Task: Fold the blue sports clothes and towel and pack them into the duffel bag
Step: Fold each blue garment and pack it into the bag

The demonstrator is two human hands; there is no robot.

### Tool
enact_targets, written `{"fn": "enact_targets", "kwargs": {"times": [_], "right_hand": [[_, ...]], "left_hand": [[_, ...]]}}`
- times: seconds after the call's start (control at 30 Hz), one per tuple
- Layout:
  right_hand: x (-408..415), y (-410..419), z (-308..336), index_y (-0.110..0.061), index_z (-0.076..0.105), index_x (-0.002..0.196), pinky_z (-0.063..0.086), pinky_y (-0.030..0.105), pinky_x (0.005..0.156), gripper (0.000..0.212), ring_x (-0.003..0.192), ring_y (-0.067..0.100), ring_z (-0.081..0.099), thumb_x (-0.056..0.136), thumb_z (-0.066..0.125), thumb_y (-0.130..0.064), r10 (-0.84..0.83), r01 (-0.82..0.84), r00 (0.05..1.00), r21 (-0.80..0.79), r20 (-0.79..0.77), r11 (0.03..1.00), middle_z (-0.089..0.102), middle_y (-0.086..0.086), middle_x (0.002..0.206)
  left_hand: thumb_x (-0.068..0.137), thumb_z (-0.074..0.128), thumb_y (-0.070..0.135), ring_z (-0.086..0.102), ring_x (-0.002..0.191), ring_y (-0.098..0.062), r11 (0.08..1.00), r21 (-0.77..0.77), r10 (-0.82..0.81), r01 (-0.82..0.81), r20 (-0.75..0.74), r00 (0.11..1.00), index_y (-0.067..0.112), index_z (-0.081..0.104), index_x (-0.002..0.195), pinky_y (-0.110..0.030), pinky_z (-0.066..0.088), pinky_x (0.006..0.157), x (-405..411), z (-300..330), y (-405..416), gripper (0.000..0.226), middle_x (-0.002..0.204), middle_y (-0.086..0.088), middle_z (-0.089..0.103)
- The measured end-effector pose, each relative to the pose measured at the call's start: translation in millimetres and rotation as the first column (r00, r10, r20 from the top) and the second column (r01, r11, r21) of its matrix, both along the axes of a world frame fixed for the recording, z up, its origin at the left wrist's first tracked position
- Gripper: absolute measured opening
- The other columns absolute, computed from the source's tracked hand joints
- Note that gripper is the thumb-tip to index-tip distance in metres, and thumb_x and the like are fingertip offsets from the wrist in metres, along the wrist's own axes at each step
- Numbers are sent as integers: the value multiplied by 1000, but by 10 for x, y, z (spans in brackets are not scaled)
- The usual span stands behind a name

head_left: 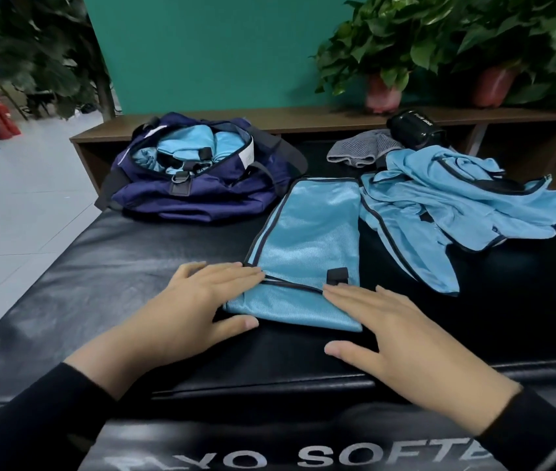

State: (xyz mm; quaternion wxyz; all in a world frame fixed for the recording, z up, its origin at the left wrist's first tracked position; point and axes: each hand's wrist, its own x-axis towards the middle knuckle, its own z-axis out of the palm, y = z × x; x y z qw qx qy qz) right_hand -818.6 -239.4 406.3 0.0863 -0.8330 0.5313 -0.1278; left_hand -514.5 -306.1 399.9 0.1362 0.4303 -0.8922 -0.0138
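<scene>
The right hand lies flat, fingers straight, its fingertips on the near edge of the folded blue garment. The left hand, also flat, presses that garment's near left corner. The garment stretches away from both hands across the black mat. Farther off, the navy duffel bag sits open with blue cloth inside; unfolded blue clothes lie heaped to the right.
</scene>
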Motion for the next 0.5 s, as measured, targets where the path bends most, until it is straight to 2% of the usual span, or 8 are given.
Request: {"fn": "enact_targets", "kwargs": {"times": [0.1,0.17,0.23,0.27,0.37,0.43,0.5], "right_hand": [[14,-17,28,-56,16,147,-14,-1,105,67,115,-44,-14,89,44,-70,7,-8,999,22,40,1000,3,-54,132],[-4,-45,22,-57,19,145,-7,-1,108,65,114,-44,-6,89,49,-67,11,-13,997,22,82,1000,11,-54,130],[-27,-78,10,-54,32,146,10,8,116,61,119,-33,17,89,52,-64,-1,2,991,-8,132,1000,29,-48,134],[-30,-93,1,-53,36,145,15,10,115,59,117,-25,23,90,53,-62,-15,18,989,-18,147,1000,34,-46,134],[-4,-109,-24,-53,44,140,16,4,106,50,110,-19,28,91,56,-55,-42,54,986,-68,162,996,33,-51,121],[8,-112,-46,-50,54,134,26,13,108,42,115,-20,36,92,55,-53,-38,61,978,-107,207,992,43,-50,116],[0,-103,-42,-53,59,127,36,24,106,34,116,-7,49,93,52,-54,-39,68,966,-104,256,992,56,-44,114]], "left_hand": [[82,35,85,17,146,12,1000,22,9,-8,-20,1000,45,44,147,-37,12,122,36,40,-40,77,150,37,35],[80,33,89,17,146,11,1000,21,3,-3,-15,1000,42,46,146,-34,10,121,0,37,-41,82,150,34,38],[81,38,84,19,144,11,999,35,11,-10,-29,1000,42,44,147,-32,11,121,-38,29,-59,79,149,33,40],[82,40,80,21,143,12,999,45,18,-16,-45,999,43,44,146,-32,13,120,-50,22,-69,75,147,32,41],[83,43,72,27,136,12,999,35,41,-37,-104,994,44,50,140,-32,19,117,-97,-1,-89,64,141,32,45],[84,43,70,31,132,13,998,21,64,-62,-144,988,44,56,133,-34,22,116,-124,-16,-94,58,135,33,49],[86,43,67,37,129,11,997,22,75,-72,-206,976,44,63,123,-39,25,114,-128,-15,-83,48,127,35,54]]}}
